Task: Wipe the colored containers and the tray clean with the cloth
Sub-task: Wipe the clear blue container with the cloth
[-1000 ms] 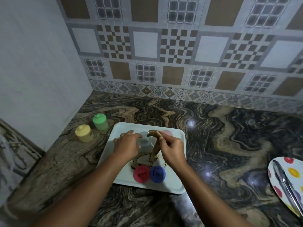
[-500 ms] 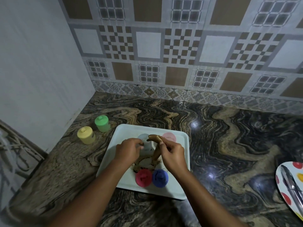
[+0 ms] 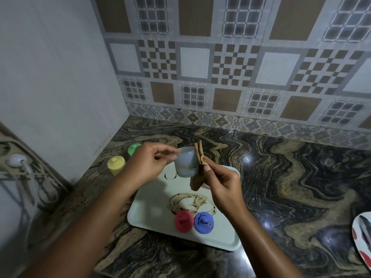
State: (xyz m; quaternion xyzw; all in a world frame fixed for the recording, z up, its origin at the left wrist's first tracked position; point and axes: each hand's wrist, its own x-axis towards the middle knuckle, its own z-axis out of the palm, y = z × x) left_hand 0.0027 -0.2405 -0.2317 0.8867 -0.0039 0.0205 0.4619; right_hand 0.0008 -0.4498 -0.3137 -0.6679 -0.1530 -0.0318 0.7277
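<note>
Left hand: your left hand [image 3: 148,165] pinches the pale container [image 3: 185,164] between thumb and curled fingers, close to its rim, and holds it in the air above the far part of the tray [image 3: 152,213].
Right hand: your right hand [image 3: 222,183] pinches the folded brown cloth [image 3: 198,157] between thumb and fingers. The cloth stands upright against the container's right wall, with one end hanging down below the hand.
Pale container: it looks like thin, light plastic, stiff enough to take a rub. A rim pinch is a small hold, so I judge it could twist or slip once you press sideways. Cup more of the wall in your palm.
Cloth: it is soft and limp, and it will flop unless you bunch it. Wrap it over your fingertips so the pressure reaches the wall.
Tray: it lies flat on the desk [image 3: 291,187], towards the near edge and left of the middle. It is rigid and smooth, with a brown smear [image 3: 188,201] at its centre.
Red container [image 3: 183,220] and blue container [image 3: 203,222]: they stand side by side, just touching or nearly so, by the tray's near edge. Both lids look dirty, so take each by its side wall, not by the lid knob.
Yellow container [image 3: 116,164] and green container [image 3: 133,149]: they stand on the desk off the tray, near the desk's left edge.
Risk: wet residue probably makes the plastic slippery, so press gently.
Elsewhere: a spotted plate [image 3: 361,237] lies at the desk's right edge, well apart from the tray.
</note>
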